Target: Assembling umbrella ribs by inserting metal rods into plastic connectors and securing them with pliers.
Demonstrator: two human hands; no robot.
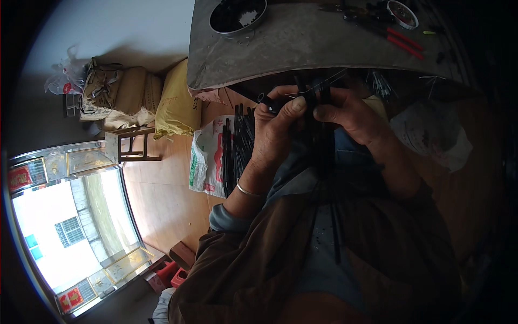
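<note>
You have two hands at work, and between them sits a cluster of black pieces (310,100), too dark and overlapped to count. One short black tube (263,99) shows its round open end beside the fingers of your left hand (278,121). On the table (302,40) you have one metal bowl (231,33) with dark bits in it, one small white dish (408,27) and one tool with two red handles (404,43).

Your left thumb lies bent against the cluster, pinching it against fingers mostly hidden behind. Your right hand (350,116) closes on its other side, thumb and fingers drawn in around a dark piece; you have little gap on either side. A few thin wires (330,81) stick out past your fingertips. The cluster is above your lap, just by the near edge of the table, which hangs close beyond your knuckles.

To your left, many black rods (243,135) lie on one white printed bag (198,167), near your forearm and its one bracelet (248,190). Farther left are one yellow sack (178,100), several brown sacks (132,89) and one wooden stool (111,147). One clear plastic bag (434,135) lies right of your right forearm.
</note>
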